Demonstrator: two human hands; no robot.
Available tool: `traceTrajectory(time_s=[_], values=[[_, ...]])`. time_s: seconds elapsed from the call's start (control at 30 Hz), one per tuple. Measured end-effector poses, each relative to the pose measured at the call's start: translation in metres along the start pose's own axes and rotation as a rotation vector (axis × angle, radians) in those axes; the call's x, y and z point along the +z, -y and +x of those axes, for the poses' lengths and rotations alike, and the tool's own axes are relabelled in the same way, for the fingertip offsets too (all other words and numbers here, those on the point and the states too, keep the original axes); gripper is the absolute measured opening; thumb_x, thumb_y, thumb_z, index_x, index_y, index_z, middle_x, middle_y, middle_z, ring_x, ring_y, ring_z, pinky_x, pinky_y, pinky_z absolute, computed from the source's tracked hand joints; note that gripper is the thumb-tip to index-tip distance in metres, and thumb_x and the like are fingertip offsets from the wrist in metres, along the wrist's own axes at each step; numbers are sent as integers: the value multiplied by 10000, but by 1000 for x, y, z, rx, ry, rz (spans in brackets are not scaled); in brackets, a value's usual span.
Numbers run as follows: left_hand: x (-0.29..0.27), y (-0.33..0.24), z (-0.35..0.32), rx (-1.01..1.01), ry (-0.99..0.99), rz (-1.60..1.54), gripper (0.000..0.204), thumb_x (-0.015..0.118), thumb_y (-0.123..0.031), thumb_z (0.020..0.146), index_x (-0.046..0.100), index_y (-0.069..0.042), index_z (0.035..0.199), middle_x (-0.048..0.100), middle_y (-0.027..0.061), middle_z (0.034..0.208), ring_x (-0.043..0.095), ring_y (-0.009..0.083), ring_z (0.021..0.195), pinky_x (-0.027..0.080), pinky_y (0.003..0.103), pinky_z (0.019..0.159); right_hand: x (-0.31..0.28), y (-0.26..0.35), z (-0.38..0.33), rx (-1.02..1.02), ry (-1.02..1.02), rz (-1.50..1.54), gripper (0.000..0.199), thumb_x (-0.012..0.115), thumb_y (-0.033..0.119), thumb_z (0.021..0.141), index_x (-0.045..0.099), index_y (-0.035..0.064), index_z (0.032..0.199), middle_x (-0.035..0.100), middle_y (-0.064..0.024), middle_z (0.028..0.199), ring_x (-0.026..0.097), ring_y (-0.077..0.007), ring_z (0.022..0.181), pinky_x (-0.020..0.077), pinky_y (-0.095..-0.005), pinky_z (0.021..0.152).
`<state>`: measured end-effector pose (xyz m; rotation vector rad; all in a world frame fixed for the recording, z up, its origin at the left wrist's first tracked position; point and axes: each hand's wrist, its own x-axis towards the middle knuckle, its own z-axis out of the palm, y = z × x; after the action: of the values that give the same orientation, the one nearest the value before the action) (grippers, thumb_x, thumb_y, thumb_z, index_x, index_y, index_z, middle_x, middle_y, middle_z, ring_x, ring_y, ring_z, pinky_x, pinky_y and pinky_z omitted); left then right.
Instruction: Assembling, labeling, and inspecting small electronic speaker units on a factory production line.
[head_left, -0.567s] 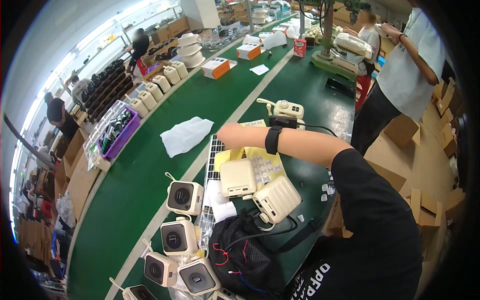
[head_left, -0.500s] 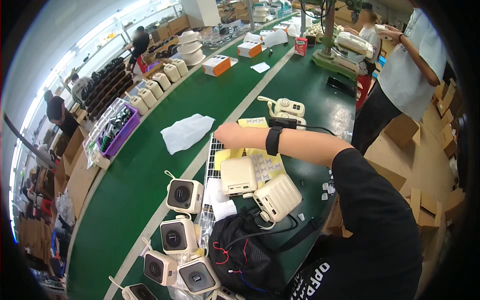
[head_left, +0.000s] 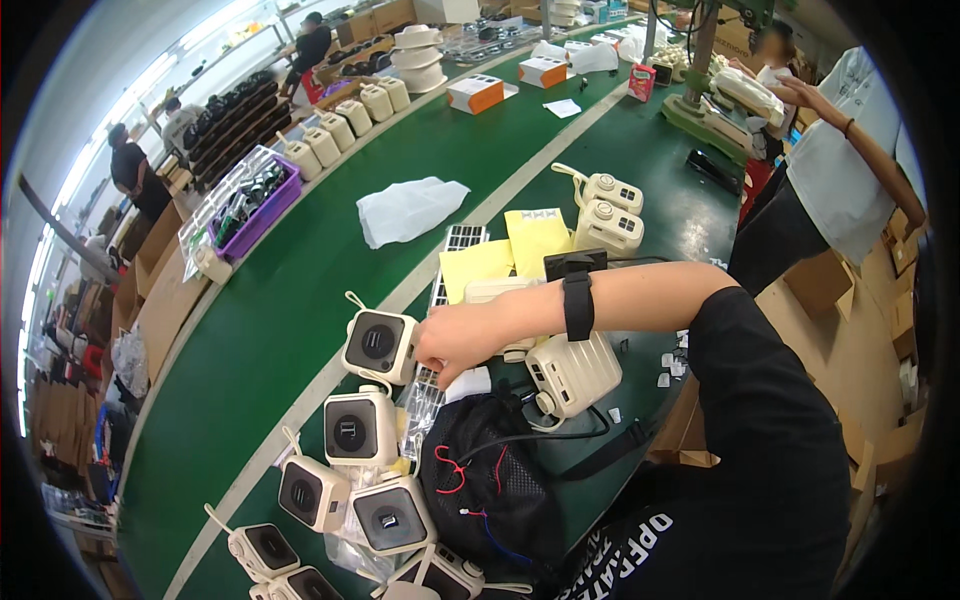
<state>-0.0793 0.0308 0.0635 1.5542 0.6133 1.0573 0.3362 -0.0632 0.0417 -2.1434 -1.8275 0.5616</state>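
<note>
My right hand [head_left: 462, 338] reaches in from the right, a black band round its wrist. Its fingers are curled downward over a strip of clear plastic packaging [head_left: 424, 402] and beside a crumpled white paper [head_left: 470, 383]. What the fingertips hold, if anything, is hidden. Just left of them stands a cream, strapped device with a dark square face [head_left: 376, 342]. Beneath the forearm, another cream device [head_left: 497, 290] is partly covered, and a ribbed one [head_left: 575, 372] lies nearer me. Yellow sheets [head_left: 476, 268] lie beyond, over a black-and-white grid strip [head_left: 465, 237]. My left hand is out of view.
A black mesh bag [head_left: 485, 470] with cords lies close to me. Several more cream devices [head_left: 360, 425] stand at the near left. A white sheet [head_left: 412, 210] lies on the green table [head_left: 290, 300]. A purple crate [head_left: 262, 212] stands at left; a co-worker [head_left: 840, 170] is at right.
My right hand has moved from the grid strip and yellow sheets back toward me, to beside the white paper. The view has shifted, and the yellow sheets now show more fully.
</note>
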Motion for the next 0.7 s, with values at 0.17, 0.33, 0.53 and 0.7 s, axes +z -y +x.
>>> traceTrajectory(time_s=[0.17,0.33,0.53,0.7], values=[[-22,2,36,-126,76,232,559,501,-348,885,361,33,1269,445,191,1242,454,293,1095,360,431,911,-3,-14,-1,54,43,-93,219,677,329,702,634,114,695,596,-34,655,569,-239,689,324,-389,793],[-50,12,120,-225,205,425,540,489,-338,891,368,33,1264,443,188,1247,451,279,1099,359,430,911,-10,5,-8,-88,-176,-124,117,597,189,773,638,104,841,617,-64,830,561,-241,858,283,-458,914],[-73,26,231,-305,329,666,518,475,-327,899,376,33,1258,440,185,1253,449,263,1103,357,428,912,48,81,-46,-130,-133,148,327,453,282,898,563,-22,943,593,-150,865,570,-293,842,444,-377,773],[-75,24,305,-352,444,873,500,463,-317,905,383,32,1253,437,182,1259,446,249,1107,356,427,912,31,73,-66,-40,-167,265,295,497,264,875,564,-7,972,588,-163,924,558,-318,899,442,-395,801]])
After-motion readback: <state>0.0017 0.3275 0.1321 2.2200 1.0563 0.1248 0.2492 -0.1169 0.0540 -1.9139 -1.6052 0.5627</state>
